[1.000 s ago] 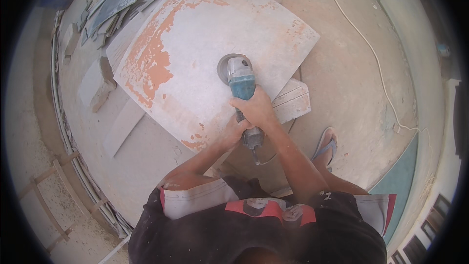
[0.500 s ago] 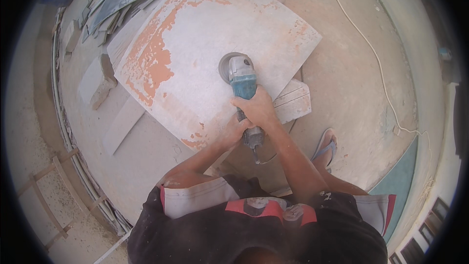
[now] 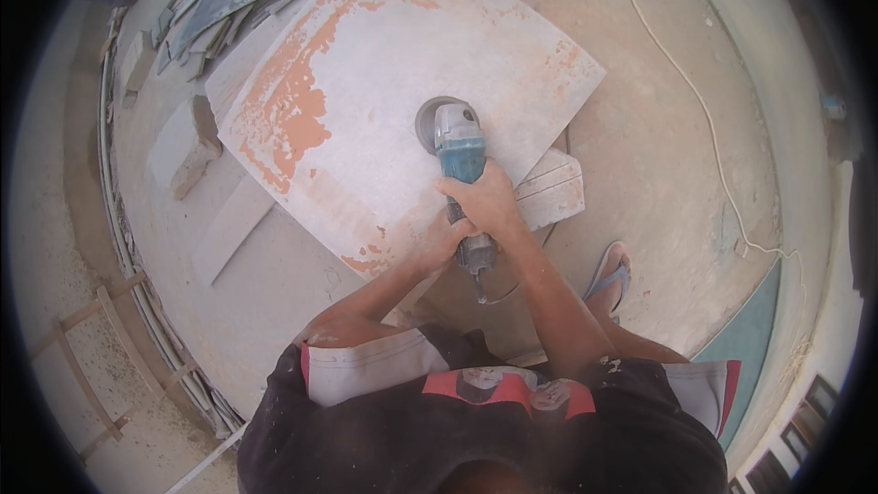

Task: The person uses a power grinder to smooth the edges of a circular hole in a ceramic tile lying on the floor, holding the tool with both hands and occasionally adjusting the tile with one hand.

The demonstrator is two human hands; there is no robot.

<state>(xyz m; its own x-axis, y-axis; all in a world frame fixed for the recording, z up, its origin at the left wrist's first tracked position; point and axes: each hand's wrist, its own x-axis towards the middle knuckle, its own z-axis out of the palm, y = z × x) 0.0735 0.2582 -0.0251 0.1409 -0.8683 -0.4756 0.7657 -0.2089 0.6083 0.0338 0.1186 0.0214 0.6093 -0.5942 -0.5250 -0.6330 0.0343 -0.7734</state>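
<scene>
1. Dusty floor [image 3: 658, 174], pale brown and smeared, spread beneath everything I watched through the head camera.
2. Nearest to me was the dark shirt [image 3: 366, 444], with a red print and pale panels edged in red.
3. Off to the right, a bare foot stood in a blue-strapped sandal [image 3: 624, 282] on the floor.
4. Ahead of the shirt, I had the left hand [image 3: 446, 240] curled closed around the black rear handle of the grinder [image 3: 462, 160]; most of its fingers were hidden from me.
5. Just in front and touching it, the right hand [image 3: 489, 197] was wrapped tightly around the tool, its thumb laid across the top.
6. Beyond both hands, the grinder's blue body, grey head and round disc lay over the slab [image 3: 402, 64]; I could not tell whether disc and slab touched.
7. White, with flaky orange patches along its left side, the slab sat cornerwise to me, a grooved block [image 3: 553, 187] poking out past its right edge.
8. Left of the slab stood a rough stone block [image 3: 187, 151].
9. Farthest away, I saw grey broken sheets [image 3: 233, 5] heaped at upper left and a white cord [image 3: 695, 101] looping down the right.
</scene>
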